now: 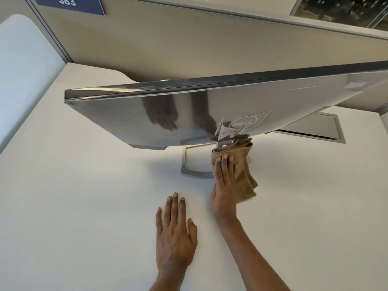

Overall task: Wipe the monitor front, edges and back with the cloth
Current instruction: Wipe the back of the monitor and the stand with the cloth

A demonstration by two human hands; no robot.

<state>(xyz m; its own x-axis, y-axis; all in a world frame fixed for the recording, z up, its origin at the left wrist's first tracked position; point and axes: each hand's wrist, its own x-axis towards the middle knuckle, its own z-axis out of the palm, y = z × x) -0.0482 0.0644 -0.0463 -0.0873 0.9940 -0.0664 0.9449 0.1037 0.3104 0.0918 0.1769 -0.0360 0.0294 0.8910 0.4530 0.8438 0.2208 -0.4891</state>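
Note:
The monitor (189, 110) stands on the white desk with its glossy silver back toward me, both my hands mirrored in it. Its silver stand (190, 162) shows below the lower edge. A tan cloth (244, 164) hangs bunched against the stand neck just under the monitor's logo. My right hand (223, 185) presses the cloth there with straight fingers, the cloth draping to the right of the palm. My left hand (174, 229) lies flat on the desk, fingers spread, holding nothing, in front of the stand.
The white desk (84, 206) spreads around the stand. A beige partition wall (168, 43) rises behind the monitor, with a blue sign reading 383 (69, 3) at top left. A grey cable hatch (315, 129) sits in the desk at right.

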